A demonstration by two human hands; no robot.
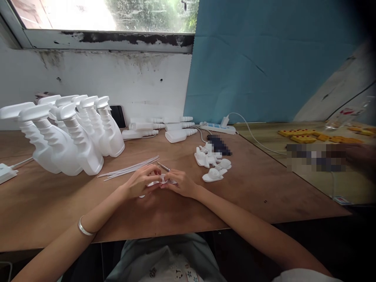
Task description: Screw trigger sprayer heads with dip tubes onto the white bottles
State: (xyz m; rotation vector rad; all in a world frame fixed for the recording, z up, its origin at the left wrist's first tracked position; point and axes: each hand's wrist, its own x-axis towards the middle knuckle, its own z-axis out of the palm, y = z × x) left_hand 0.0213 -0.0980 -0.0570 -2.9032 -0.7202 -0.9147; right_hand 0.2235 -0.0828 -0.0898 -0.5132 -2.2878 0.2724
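Observation:
My left hand and my right hand meet over the brown table, fingers closed around a white plastic sprayer part. My fingers cover much of the part, so its full shape is hidden. A thin silver metal tool shows just beyond my right fingers; I cannot tell whether they touch it. Below my left hand lies a small white piece. Thin white tubes lie beyond my left hand. To the right of my right hand sits a loose pile of white trigger sprayer heads.
Several white spray bottles with heads stand at the left, and more bottles lie at the back. A phone leans on the wall. A power strip has a cable. Another person's hand is near yellow pieces.

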